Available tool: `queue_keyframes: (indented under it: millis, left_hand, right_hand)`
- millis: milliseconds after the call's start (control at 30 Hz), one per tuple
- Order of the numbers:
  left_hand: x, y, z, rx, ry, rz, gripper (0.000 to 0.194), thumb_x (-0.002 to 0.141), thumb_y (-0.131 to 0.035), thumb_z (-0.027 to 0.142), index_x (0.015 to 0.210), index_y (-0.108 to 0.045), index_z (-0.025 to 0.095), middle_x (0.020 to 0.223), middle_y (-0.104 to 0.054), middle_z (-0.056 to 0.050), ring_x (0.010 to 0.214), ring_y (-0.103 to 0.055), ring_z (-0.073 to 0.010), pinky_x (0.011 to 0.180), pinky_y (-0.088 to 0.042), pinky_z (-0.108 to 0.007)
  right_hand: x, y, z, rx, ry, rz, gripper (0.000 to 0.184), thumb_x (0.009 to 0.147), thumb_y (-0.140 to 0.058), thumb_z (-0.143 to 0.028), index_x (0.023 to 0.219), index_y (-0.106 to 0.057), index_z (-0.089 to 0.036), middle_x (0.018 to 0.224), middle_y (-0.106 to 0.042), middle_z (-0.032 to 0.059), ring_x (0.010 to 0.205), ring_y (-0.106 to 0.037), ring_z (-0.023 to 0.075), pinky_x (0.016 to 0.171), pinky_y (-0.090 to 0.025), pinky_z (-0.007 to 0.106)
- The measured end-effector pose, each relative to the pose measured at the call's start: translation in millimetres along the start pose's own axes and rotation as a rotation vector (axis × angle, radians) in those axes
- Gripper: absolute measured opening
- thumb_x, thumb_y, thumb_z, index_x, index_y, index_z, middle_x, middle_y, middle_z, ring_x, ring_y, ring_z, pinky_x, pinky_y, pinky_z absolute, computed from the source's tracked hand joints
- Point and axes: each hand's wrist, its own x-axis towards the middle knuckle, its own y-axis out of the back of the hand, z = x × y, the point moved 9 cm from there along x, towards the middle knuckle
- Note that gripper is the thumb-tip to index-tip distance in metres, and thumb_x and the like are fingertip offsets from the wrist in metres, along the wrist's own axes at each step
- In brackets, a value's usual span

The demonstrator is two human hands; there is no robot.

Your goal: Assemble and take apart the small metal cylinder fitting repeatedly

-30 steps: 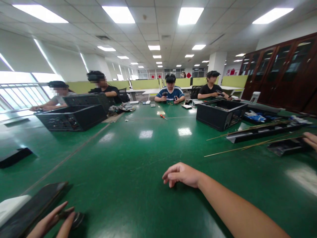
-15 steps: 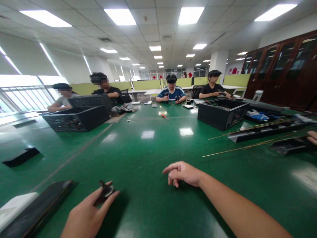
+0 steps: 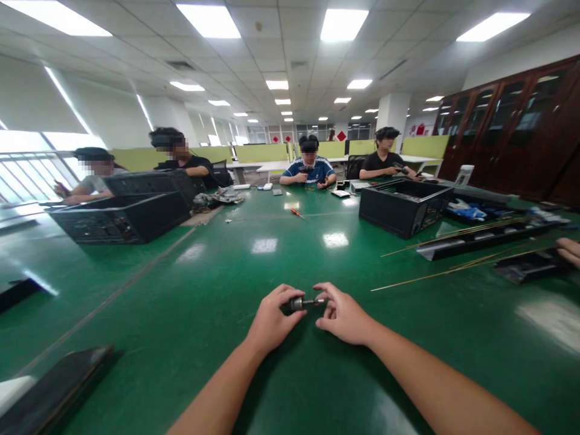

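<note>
Shaft points from left hand toward right hand

The left hand grips a small dark metal part between thumb and fingers, just above the green table, near the middle of the view. Its rear end is hidden in that grip; what the part is cannot be made out. The shaft reaches in among the right hand's fingers, which are curved and spread, thumb well apart from forefinger. Whether they touch its tip cannot be told.

Both forearms run off the lower edge. At lower left, a black slab and a white object beside it are cut off by the frame. Another person's hand shows only partly at the right edge, by a dark channel-shaped piece; its hold is unclear.

Half a second ago the left hand was at lower left, well apart from the right, with the part tipped upward. Now the part lies roughly level, and the two hands are close together. The right hand has barely shifted. The slab appears farther left in the view.
</note>
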Motion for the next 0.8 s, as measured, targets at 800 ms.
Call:
queue_keyframes:
  millis: [800]
  left_hand:
    - [-6, -6.1, 8, -0.037, -0.032, 0.052, 0.020, 0.072, -0.074, 0.019, 0.091, -0.068, 0.022, 0.087, -0.069, -0.003, 0.083, -0.065, -0.0188, 0.076, -0.050, -0.031]
  right_hand:
    - [-3, 10, -23, -0.260, 0.068, 0.100, 0.015, 0.083, -0.065, -0.028, 0.093, -0.070, -0.018, 0.085, -0.070, 0.0031, 0.076, -0.062, 0.0171, 0.070, -0.045, 0.027]
